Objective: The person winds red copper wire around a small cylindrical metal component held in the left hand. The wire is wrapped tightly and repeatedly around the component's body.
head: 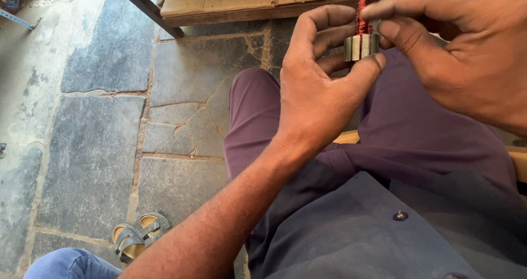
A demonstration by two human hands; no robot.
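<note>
My left hand (pixel 321 87) grips a small motor armature (pixel 360 44), a grey metal core with red copper winding on top, held upright between thumb and fingers above my lap. My right hand (pixel 464 54) comes in from the upper right. Its fingertips pinch the red winding at the top of the armature. Both hands hover over my purple trousers (pixel 395 131) while I sit. The lower part of the armature is hidden behind my left fingers.
A low wooden bench (pixel 230 4) with cardboard and small parts stands ahead at the top. The floor is cracked grey stone slabs (pixel 110 147). A sandal (pixel 137 236) lies at the lower left beside another person's blue-clad knee (pixel 68 263).
</note>
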